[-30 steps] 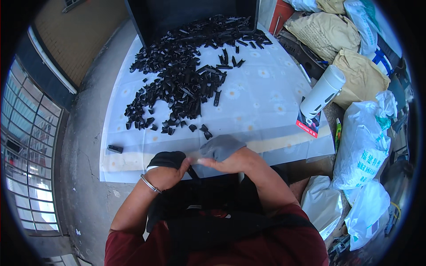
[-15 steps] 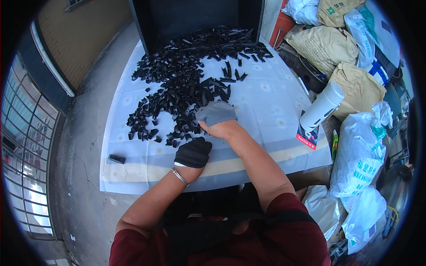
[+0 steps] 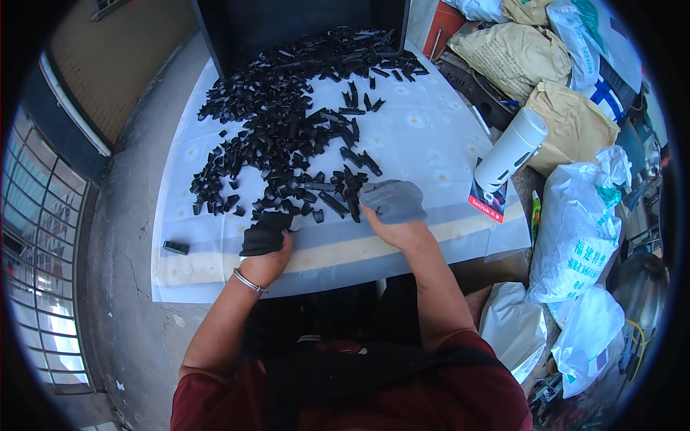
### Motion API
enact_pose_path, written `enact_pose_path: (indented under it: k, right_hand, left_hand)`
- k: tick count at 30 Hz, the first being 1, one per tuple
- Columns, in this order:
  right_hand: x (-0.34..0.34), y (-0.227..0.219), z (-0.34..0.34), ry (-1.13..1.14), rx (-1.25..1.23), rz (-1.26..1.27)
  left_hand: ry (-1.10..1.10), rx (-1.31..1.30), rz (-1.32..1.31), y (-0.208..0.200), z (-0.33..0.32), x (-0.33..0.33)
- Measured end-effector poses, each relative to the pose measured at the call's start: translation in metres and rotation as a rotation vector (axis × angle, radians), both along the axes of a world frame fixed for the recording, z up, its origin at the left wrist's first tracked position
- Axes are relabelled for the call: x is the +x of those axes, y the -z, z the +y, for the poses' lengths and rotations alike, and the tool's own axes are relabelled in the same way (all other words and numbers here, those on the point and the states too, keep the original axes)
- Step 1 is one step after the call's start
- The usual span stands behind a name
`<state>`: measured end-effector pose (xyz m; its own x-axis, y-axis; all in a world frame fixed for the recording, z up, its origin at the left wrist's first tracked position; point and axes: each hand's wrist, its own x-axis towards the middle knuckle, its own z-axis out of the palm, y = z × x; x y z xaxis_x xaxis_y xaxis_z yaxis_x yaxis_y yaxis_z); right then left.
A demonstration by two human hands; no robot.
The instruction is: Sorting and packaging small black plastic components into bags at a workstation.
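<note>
My left hand [image 3: 266, 235], in a black glove, rests at the near edge of a pile of small black plastic pieces [image 3: 277, 144]. Its fingers are curled in, and whatever they hold is hidden under the glove. My right hand [image 3: 394, 206] wears a grey glove and lies right of some longer black pieces [image 3: 351, 190], close against them. Its fingers are bent under the palm, so their tips and anything in them are out of sight. Short cut pieces make up most of the pile's left side; longer channel-like ones lie on its right.
A large black bin [image 3: 302, 25] lies open at the table's far side. The table wears a white floral cloth [image 3: 431, 151]. A white bottle [image 3: 512, 149] stands on a red-black card [image 3: 496, 208] at right, before stuffed sacks [image 3: 575, 241]. A small black object [image 3: 175, 248] sits at left.
My hands have moved apart: the right one went right and toward me, the left one a little left. Several longer black pieces now lie spread between the pile and my right hand.
</note>
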<state>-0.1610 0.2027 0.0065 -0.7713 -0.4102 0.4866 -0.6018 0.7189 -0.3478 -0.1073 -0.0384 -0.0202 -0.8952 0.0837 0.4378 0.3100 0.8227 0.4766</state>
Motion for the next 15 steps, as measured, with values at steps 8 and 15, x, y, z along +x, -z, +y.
enact_pose_path:
  k: [8, 15]
  right_hand:
    - [0.007, 0.023, -0.026, -0.142, 0.152, 0.124]
    - [0.005, -0.001, -0.03, -0.156, 0.232, -0.159]
  left_hand:
    - [-0.238, 0.251, -0.145, 0.005, 0.002, 0.002]
    - [-0.252, 0.318, -0.146, -0.008, 0.003, 0.008]
